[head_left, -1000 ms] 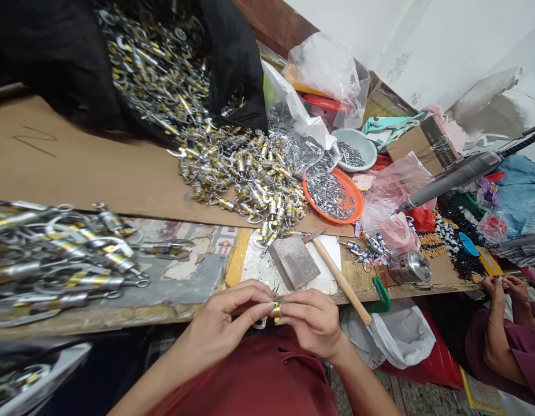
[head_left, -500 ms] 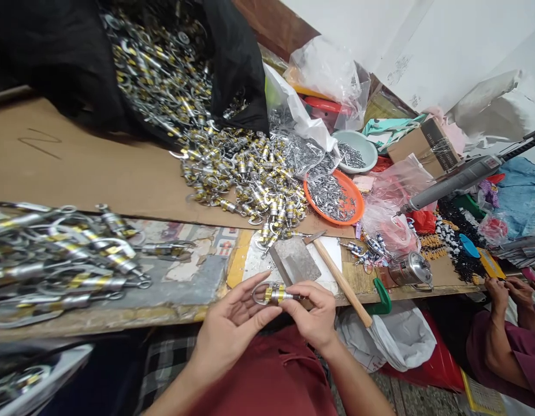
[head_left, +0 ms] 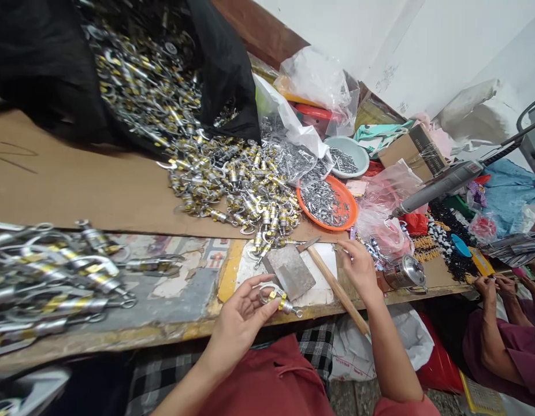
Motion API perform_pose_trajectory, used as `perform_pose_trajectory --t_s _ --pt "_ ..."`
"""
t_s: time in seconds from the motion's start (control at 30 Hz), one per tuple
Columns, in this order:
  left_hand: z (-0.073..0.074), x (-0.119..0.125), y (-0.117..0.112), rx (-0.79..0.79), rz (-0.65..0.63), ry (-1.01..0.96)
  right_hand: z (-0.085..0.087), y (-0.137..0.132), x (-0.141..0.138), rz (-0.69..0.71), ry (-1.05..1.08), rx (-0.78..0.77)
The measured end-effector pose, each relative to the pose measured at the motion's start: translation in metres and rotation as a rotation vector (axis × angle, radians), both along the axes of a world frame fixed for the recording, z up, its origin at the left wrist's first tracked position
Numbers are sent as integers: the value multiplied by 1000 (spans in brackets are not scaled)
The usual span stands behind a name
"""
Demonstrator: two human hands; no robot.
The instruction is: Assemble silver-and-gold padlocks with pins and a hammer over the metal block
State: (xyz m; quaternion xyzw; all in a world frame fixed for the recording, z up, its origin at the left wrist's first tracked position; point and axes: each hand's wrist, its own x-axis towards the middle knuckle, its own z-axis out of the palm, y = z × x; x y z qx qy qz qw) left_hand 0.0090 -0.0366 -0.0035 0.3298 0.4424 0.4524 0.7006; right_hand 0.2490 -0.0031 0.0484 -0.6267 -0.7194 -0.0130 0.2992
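Note:
My left hand (head_left: 245, 312) holds a small metal clasp (head_left: 281, 300) between thumb and fingers. It has a curved silver loop at one end, yellow bands on a cylindrical body and a small ring at the other end. Out over the bench, my right hand (head_left: 359, 270) has its fingers partly spread, close to the tip of a thin dark rod behind the hammer. No object shows clearly in it. Between the hands lie a square metal block (head_left: 289, 271) and a wooden-handled hammer (head_left: 337, 289), its handle jutting past the bench edge.
Piled clasps (head_left: 245, 185) spill from a black bag (head_left: 230, 69); more lie at left (head_left: 85, 277). An orange dish (head_left: 353, 211) and a pale bowl (head_left: 358, 159) hold small metal parts. A metal mug (head_left: 406, 271) and grey electric screwdriver (head_left: 441, 188) are right, near a co-worker's hands (head_left: 486, 287).
My right hand has left the clasp and moved forward and right over the bench. My left hand keeps the clasp, whose ringed end now shows. The view has shifted slightly right.

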Motion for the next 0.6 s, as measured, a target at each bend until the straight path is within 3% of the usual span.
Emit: perform_pose_trajectory --t_s 0.17,0.4,0.6 --pt "-12 -1 3 -41 -38 -28 -12 40 13 -112 -114 -142" --pt "-10 -7 14 -45 -159 -28 -30 126 19 -208 -172 -349" --pt "-5 -9 26 -20 -234 -28 -39 129 18 -260 -140 -319"
